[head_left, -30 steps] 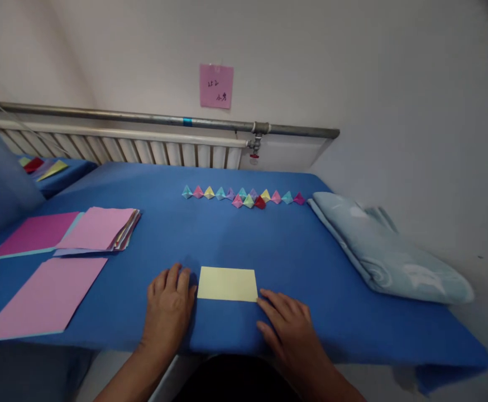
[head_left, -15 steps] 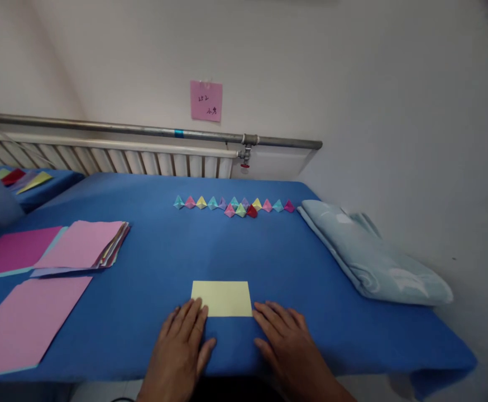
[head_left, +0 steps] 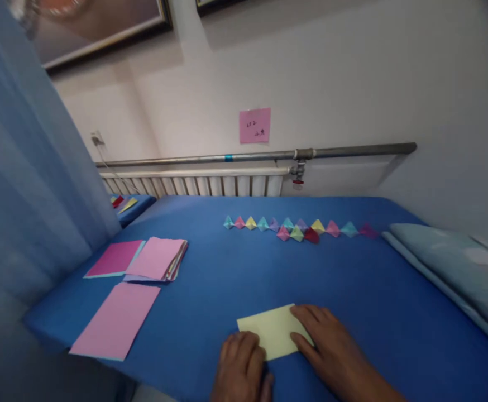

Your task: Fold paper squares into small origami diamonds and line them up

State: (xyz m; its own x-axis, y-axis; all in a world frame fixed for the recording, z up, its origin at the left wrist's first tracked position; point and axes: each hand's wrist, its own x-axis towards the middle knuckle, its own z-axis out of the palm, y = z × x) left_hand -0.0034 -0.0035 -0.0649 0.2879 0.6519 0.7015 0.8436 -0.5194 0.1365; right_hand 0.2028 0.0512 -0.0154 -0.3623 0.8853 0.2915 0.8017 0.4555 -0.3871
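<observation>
The yellow paper (head_left: 274,330) lies flat on the blue cloth of the table (head_left: 227,279), close to the near edge and a little turned, so its corners do not point straight to the person. It looks like a sheet folded to a rectangle, but the picture is somewhat blurred and I cannot tell how many layers it has.

The left hand (head_left: 242,363) is at the near left corner of the paper, with the fingertips on or just at its edge. The right hand (head_left: 331,349) lies over the right part of the sheet, fingers spread and flat. The grip of both hands is wide and loose. Neither one pinches or lifts the paper; they only press it down.

Further back stands a row of small folded paper shapes (head_left: 298,228) in many colours, well apart from the hands. To the left are a single pink sheet (head_left: 116,320), a stack of coloured sheets (head_left: 158,258) and a dark pink sheet (head_left: 116,258) beside it. A folded light blue cloth (head_left: 457,268) lies on the right.

In my judgement, the main risk is that the sheet slides. The paper is thin and the cloth under it is soft, so if one hand pushes harder than the other, the paper could turn more or the cloth could wrinkle below it, and any crease made then would come out crooked. The sheet is also near the table edge, so a pull toward the body could bring it over the edge.
</observation>
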